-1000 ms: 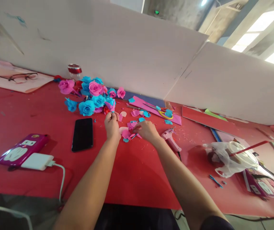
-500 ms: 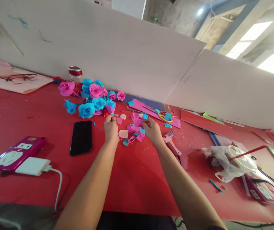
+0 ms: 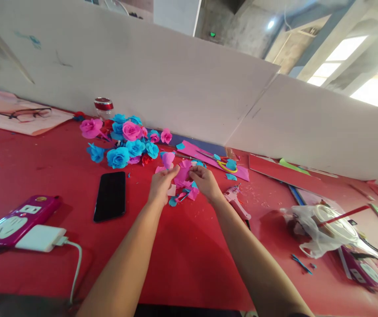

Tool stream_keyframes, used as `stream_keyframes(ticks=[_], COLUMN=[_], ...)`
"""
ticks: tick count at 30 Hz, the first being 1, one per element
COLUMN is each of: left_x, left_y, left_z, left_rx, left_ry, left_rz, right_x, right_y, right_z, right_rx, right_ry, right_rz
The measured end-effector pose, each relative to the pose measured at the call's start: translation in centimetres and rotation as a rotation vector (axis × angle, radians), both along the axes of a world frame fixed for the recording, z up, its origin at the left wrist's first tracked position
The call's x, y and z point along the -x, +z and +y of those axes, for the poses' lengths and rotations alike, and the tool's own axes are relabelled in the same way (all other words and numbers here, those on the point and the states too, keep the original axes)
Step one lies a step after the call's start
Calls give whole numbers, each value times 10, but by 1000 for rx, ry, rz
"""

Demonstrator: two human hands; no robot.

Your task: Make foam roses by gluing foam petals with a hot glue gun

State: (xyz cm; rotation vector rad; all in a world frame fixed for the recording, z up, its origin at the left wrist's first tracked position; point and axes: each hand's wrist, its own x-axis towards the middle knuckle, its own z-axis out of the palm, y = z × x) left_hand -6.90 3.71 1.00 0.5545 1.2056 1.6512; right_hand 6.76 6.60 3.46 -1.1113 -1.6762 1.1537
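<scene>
My left hand is closed, thumb toward the right, with a partly formed pink paper flower rising above its fingers. Close by, my right hand pinches the edge of a pink paper petal over the loose pieces. Under and between both hands lie pink and blue paper petals, and a pale petal-shaped piece is partly covered by my left hand. Left of them stands a cluster of blue, pink and red paper roses.
A pink glue gun lies right of my right hand. Yellow-handled scissors rest on a pink paper strip behind. To the left are a black phone and a purple power strip. A bagged cup stands right.
My left hand has moved right, toward my right hand, and turned, bringing the pink flower upright above the fingers. My right hand has shifted slightly left with the petal.
</scene>
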Motion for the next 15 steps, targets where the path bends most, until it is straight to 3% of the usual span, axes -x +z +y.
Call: stream_keyframes(ticks=[3,5,10,15], left_x=[0,1,8,14], left_y=[4,4,0,-3], left_z=[-1,-1,1,2], left_rx=[86,80,164,100], left_ry=[-61,-19,94,216], left_rz=[-19,1,11,47], right_x=[-1,-4,-11,-8], right_y=[-6,-8,-12,-23], right_z=[0,4,19,24], right_rx=[-8,-28,-90,-79], right_ry=[4,-12,-177,-213], right_rz=[-58,-152,-663,-866])
